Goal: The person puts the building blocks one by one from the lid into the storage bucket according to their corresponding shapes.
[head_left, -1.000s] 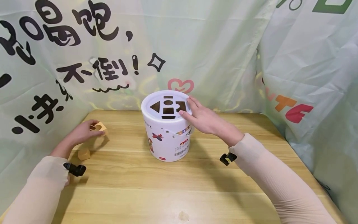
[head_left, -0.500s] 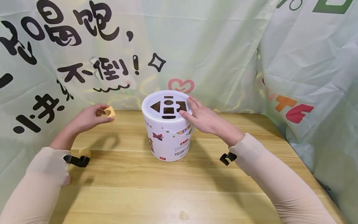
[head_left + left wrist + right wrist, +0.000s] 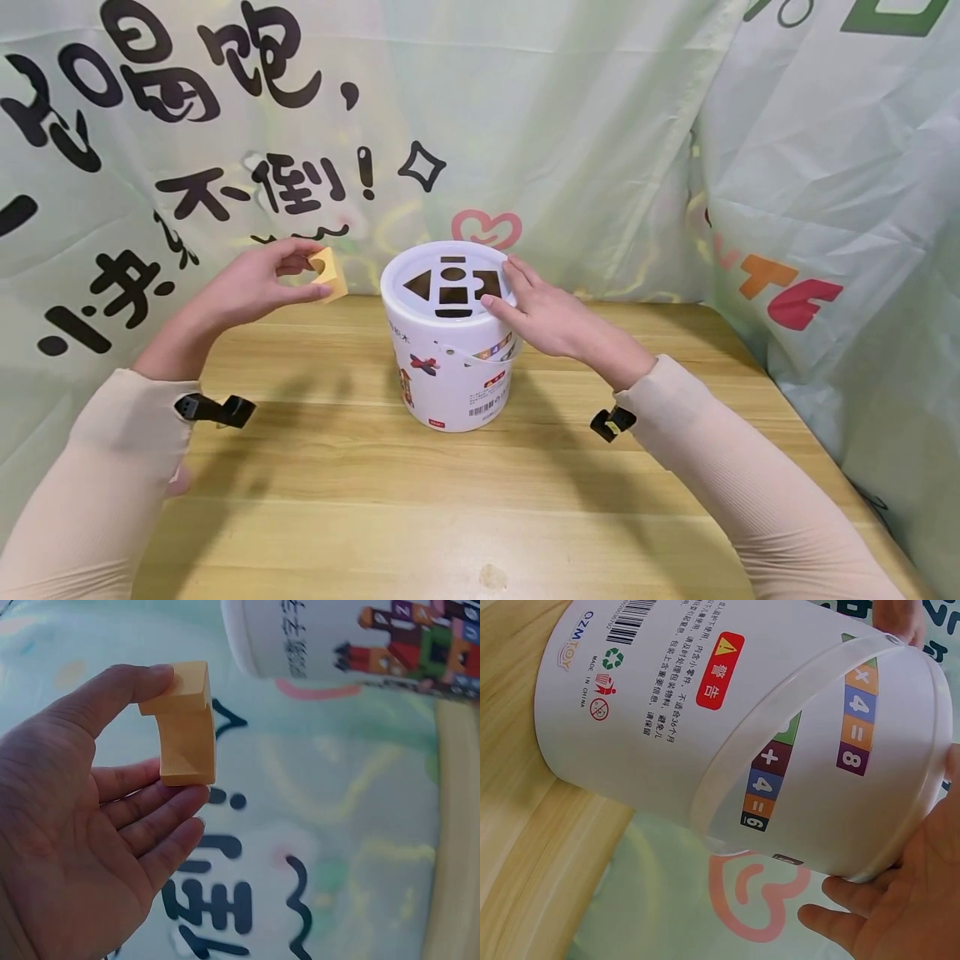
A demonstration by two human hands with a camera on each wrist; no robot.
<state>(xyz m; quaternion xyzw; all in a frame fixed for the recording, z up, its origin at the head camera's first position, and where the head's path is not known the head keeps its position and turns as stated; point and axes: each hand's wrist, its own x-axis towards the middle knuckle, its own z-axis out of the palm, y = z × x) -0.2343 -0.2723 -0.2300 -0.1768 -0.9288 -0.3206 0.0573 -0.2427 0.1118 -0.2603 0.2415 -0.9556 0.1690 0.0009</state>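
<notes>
A yellow wooden arch block (image 3: 335, 279) is pinched between the thumb and fingers of my left hand (image 3: 255, 287), raised above the table to the left of the bucket. In the left wrist view the arch block (image 3: 187, 724) shows its curved cut-out. The white bucket (image 3: 453, 375) stands upright, its lid (image 3: 468, 254) cut with several shaped holes. My right hand (image 3: 551, 321) rests on the right edge of the lid, thumb lying over the top. From the right wrist, fingers (image 3: 851, 900) touch the bucket's rim; its handle (image 3: 727, 765) hangs down the side.
The wooden table (image 3: 375, 517) meets a printed cloth (image 3: 600, 150) at the back and sides. A pinkish thing (image 3: 180, 482) sits beside the left sleeve, mostly covered by it. Black wrist cameras (image 3: 217, 410) are strapped on both arms.
My left hand has lifted the arch block off the table's left side and carried it up and right toward the bucket. A small block there is now hidden behind the left wrist. My right hand stays put.
</notes>
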